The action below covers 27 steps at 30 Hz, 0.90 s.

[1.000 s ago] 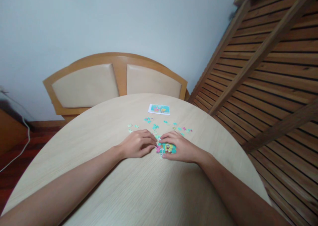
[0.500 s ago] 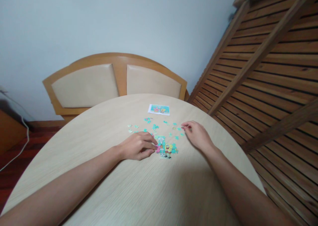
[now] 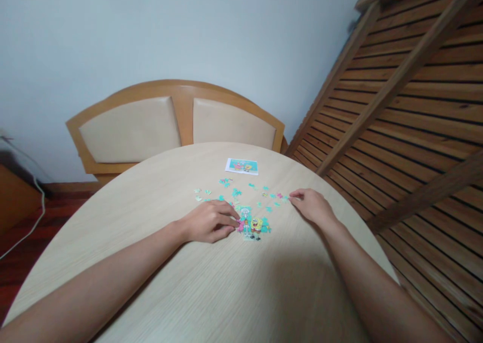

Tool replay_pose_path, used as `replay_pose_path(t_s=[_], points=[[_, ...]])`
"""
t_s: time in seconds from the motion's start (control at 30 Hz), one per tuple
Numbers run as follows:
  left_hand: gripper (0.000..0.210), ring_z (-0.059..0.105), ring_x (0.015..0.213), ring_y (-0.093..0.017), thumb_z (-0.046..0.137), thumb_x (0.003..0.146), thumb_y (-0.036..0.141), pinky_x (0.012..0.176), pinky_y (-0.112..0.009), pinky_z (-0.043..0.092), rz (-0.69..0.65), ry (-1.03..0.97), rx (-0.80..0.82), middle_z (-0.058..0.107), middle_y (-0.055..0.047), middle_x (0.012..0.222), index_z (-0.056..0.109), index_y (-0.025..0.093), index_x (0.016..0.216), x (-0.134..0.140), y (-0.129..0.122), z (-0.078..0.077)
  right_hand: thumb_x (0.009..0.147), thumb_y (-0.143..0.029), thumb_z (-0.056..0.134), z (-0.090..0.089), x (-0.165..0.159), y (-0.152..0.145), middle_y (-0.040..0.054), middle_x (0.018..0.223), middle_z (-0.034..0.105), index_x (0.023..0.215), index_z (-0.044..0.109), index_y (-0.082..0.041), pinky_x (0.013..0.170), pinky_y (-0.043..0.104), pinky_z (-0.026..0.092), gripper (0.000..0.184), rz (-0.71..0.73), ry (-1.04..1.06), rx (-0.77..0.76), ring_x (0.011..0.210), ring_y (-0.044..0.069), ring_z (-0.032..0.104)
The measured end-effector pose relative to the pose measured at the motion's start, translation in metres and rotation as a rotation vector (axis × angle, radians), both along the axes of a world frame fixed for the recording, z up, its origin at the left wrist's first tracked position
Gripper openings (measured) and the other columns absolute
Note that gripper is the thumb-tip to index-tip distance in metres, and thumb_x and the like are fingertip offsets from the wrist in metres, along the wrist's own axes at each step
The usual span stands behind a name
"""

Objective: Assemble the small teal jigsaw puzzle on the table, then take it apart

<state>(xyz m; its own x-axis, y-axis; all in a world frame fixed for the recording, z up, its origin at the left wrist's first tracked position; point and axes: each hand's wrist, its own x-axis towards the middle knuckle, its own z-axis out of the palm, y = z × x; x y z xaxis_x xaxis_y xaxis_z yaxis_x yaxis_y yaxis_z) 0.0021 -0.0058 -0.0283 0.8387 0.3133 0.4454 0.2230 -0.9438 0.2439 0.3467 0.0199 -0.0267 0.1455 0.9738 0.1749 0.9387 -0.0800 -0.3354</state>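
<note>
A partly joined jigsaw puzzle with cartoon figures lies on the table, showing a yellow square figure at its right and pink at its left. My left hand rests beside it, fingers bent and somewhat apart, fingertips touching the pink left edge. Over to the right, my right hand has thumb and fingers drawn together low over the table. A pale puzzle piece lies right at those fingertips; whether they grip anything is too small to make out. Just left of it is a pink puzzle piece.
Loose teal pieces are scattered behind the puzzle, with pale ones farther left. A printed reference picture lies toward the far edge of the round table. Beyond stand a padded headboard and a slatted wooden panel.
My right hand has shifted a little to the right, uncovering the pink piece and the pale piece near its fingertips. The left hand has stayed at the puzzle's left edge.
</note>
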Motion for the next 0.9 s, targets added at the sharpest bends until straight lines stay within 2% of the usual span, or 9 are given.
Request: replay_pose_path(t_s=[0.23,0.37,0.57,0.67,0.77,0.9], points=[[0.024,0.069,0.102,-0.02,0.052,0.095,0.022,0.094,-0.037,0.055,0.01,0.007,0.009,0.073,-0.006,0.112,0.072,0.022,0.109,-0.001,0.0,-0.001,0.086,-0.03,0.063,0.003,-0.003,-0.001,0.0109,0.102,0.077,0.089,0.077,-0.02,0.078,0.034,0.048,0.018,-0.027,-0.039,-0.061,0.096,0.028,0.07],[0.024,0.068,0.098,-0.019,0.05,0.096,0.023,0.091,-0.036,0.055,0.101,0.003,0.013,0.074,-0.006,0.107,0.072,0.021,0.103,-0.002,0.0,-0.002,0.084,-0.03,0.065,0.002,-0.004,-0.001,0.0099,0.098,0.077,0.088,0.075,-0.02,0.074,0.032,0.047,0.015,-0.049,-0.023,-0.06,0.093,0.027,0.07],[0.025,0.067,0.097,-0.019,0.046,0.097,0.023,0.09,-0.036,0.054,0.175,0.004,0.018,0.074,-0.006,0.101,0.071,0.018,0.097,-0.001,0.001,-0.002,0.076,-0.028,0.07,0.002,-0.005,0.0,0.006,0.086,0.076,0.078,0.071,-0.021,0.066,0.029,0.045,0.007,-0.057,0.11,-0.037,0.077,0.021,0.069],[0.025,0.067,0.097,-0.019,0.045,0.097,0.022,0.09,-0.036,0.054,0.18,0.006,0.017,0.073,-0.007,0.1,0.07,0.018,0.097,0.0,0.001,-0.001,0.075,-0.025,0.069,-0.001,-0.004,0.002,0.0048,0.082,0.075,0.084,0.07,-0.02,0.066,0.028,0.045,0.01,-0.031,0.179,-0.009,0.074,0.02,0.067],[0.025,0.067,0.096,-0.02,0.045,0.097,0.022,0.09,-0.036,0.054,0.182,0.003,0.009,0.073,-0.007,0.101,0.07,0.018,0.099,0.0,0.0,-0.001,0.079,-0.023,0.063,-0.004,-0.011,0.002,0.0031,0.079,0.072,0.096,0.071,-0.019,0.067,0.028,0.045,0.02,0.07,0.257,0.056,0.07,0.018,0.065],[0.026,0.067,0.098,-0.019,0.047,0.096,0.021,0.091,-0.036,0.053,0.147,0.019,0.012,0.074,-0.006,0.104,0.07,0.02,0.107,0.0,0.001,-0.002,0.085,-0.028,0.057,-0.001,-0.038,-0.007,0.0018,0.078,0.068,0.101,0.071,-0.018,0.069,0.027,0.047,0.023,0.337,0.442,0.09,0.07,0.016,0.062]])
